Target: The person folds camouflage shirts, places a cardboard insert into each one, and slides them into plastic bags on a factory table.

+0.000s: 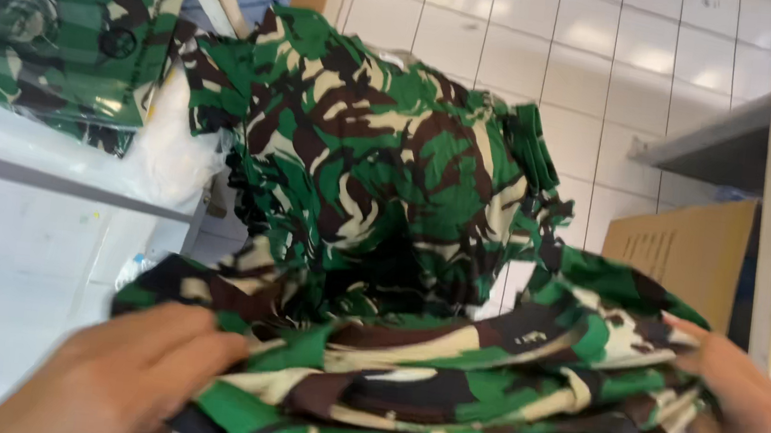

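left hand: my left hand is down at the bottom left, fingers curled over and pinching the near edge of the camo garment, so it's closed on cloth

right hand: my right hand is at the bottom right, gripping the other end of the same fabric, fingers tucked into the folds, closed on it too

garment: green, brown, black and cream camouflage, bunched up between my hands in front of me, with the rest of it rising up through the middle of the view, all crumpled

off to the left: a folded camo piece in a clear plastic bag, lying on a white table

right side: a sheet of brown cardboard leaning upright, just behind the garment

background: white tiled floor
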